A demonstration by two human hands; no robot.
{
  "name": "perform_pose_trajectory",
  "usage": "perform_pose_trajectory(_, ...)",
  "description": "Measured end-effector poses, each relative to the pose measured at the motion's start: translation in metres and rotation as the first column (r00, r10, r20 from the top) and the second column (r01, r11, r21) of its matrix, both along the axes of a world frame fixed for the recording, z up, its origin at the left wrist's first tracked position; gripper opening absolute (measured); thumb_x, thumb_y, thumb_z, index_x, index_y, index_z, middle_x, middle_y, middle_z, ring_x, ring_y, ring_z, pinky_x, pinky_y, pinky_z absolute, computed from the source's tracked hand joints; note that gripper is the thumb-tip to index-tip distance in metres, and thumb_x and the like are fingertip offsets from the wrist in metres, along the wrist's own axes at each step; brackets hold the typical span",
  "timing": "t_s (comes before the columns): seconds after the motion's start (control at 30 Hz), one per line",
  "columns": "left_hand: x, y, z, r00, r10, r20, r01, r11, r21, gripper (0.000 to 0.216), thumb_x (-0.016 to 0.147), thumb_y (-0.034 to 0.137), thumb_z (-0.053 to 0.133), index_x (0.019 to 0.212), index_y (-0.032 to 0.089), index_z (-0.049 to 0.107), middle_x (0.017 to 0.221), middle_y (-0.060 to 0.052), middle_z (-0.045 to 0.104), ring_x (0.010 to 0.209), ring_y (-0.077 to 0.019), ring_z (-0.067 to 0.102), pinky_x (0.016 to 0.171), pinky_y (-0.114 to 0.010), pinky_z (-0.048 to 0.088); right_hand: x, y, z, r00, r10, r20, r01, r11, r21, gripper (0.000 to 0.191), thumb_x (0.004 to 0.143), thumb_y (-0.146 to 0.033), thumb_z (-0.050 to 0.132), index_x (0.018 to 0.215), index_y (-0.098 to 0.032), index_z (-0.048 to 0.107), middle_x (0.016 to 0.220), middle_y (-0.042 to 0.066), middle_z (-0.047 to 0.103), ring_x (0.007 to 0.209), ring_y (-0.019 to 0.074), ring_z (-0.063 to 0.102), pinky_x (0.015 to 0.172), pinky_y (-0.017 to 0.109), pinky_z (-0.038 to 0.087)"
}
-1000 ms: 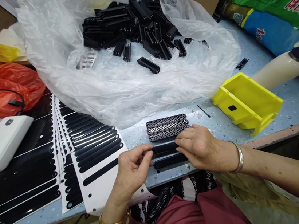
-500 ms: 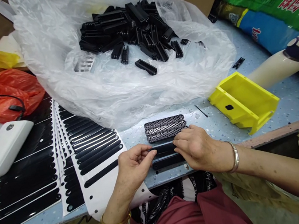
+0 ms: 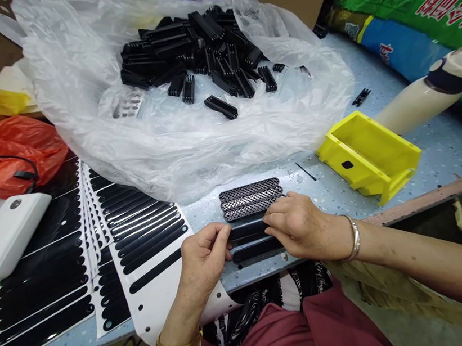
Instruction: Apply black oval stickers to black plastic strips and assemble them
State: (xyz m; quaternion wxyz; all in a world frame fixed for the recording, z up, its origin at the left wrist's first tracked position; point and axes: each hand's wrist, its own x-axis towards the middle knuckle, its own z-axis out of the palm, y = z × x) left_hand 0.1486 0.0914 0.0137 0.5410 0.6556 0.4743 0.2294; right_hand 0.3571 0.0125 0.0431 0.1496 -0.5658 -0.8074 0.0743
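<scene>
My left hand (image 3: 205, 256) pinches the left end of a black strip (image 3: 247, 230) with thumb and fingers. Its other end is in the closed fingers of my right hand (image 3: 300, 226), which hide that tip. Just below, a second black strip (image 3: 255, 250) with rounded ends lies on the table near the front edge. Several dark lattice-patterned bars (image 3: 251, 198) lie side by side just beyond my fingers. To the left is a white sheet (image 3: 162, 295) bearing black round-ended stickers (image 3: 151, 246); further sheets are stacked beside it.
A clear plastic bag (image 3: 194, 149) holds a heap of black folded parts (image 3: 197, 44). At right stand a yellow bin (image 3: 382, 158) and a cream cylindrical object (image 3: 405, 107). A thin black pin (image 3: 305, 171) lies between. A white device (image 3: 10, 239) rests on the sheets at left.
My left thumb has shifted slightly up and left along the strip's end. Both hands keep hold of it; the whole view has moved slightly.
</scene>
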Motion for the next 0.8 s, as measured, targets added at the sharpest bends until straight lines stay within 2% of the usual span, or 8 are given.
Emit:
perform_pose_trajectory(0.13,0.002,-0.001,0.001,1.0,0.008,-0.006,-0.008,0.999,0.05,0.018,0.077,0.033,0.07,0.081,0.016,0.076,0.053,0.003,0.062,0.044,-0.0077,0.052,0.042,-0.016,0.041,0.002,-0.001,-0.002,0.999,0.006,-0.032,-0.005,1.0,0.007,0.019,0.089,-0.016,0.055,0.077,-0.012,0.069,0.076,0.008,0.069,0.072,0.0188,0.061,0.062,0.033,0.033)
perform_pose_trajectory(0.43,0.003,0.0,0.005,1.0,0.014,-0.005,-0.014,1.0,0.017,0.016,0.075,0.032,0.07,0.075,0.017,0.077,0.055,0.002,0.066,0.042,-0.0078,0.054,0.039,-0.014,0.044,0.018,-0.004,-0.018,0.952,0.086,-0.295,-0.043,0.988,0.148,0.015,0.094,-0.021,0.059,0.097,-0.012,0.07,0.086,0.009,0.074,0.075,0.0181,0.067,0.068,0.032,0.049)
perform_pose_trajectory(0.8,0.007,0.002,0.007,0.999,0.043,0.023,-0.042,0.999,-0.013,0.015,0.07,0.033,0.073,0.07,0.018,0.077,0.055,0.002,0.067,0.04,-0.007,0.052,0.037,-0.014,0.045,0.02,-0.006,-0.024,0.962,0.111,-0.251,-0.062,0.979,0.193,0.017,0.095,-0.021,0.057,0.104,-0.013,0.069,0.092,0.01,0.074,0.08,0.0185,0.065,0.069,0.034,0.048)
